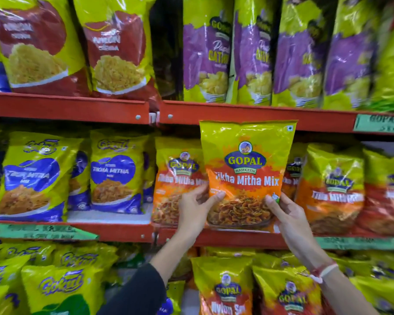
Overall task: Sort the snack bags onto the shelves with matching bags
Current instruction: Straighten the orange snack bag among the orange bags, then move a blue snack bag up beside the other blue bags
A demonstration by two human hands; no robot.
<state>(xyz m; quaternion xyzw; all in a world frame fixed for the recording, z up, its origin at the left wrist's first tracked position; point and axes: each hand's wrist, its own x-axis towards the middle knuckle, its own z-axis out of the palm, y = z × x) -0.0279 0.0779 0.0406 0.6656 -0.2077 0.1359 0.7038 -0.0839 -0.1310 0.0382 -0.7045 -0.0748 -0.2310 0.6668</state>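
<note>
A yellow and orange Gopal Tikha Mitha Mix bag (pixel 246 169) stands upright at the front of the middle shelf (pixel 114 230). My left hand (pixel 195 206) grips its lower left edge, thumb on the front. My right hand (pixel 287 214) grips its lower right corner. Matching orange Tikha Mitha Mix bags stand just behind and beside it: one to the left (pixel 175 178), another to the right (pixel 328 189). The held bag's bottom is level with the shelf's red front lip; whether it rests there I cannot tell.
Blue Tikha Mitha bags (pixel 32 176) fill the middle shelf's left half. The top shelf holds red bags (pixel 116 51) and purple bags (pixel 207 51). Below stand Gokul bags (pixel 59 287) and Gopal Nylon Sev bags (pixel 225 289). Green price labels (pixel 43 231) hang on the rails.
</note>
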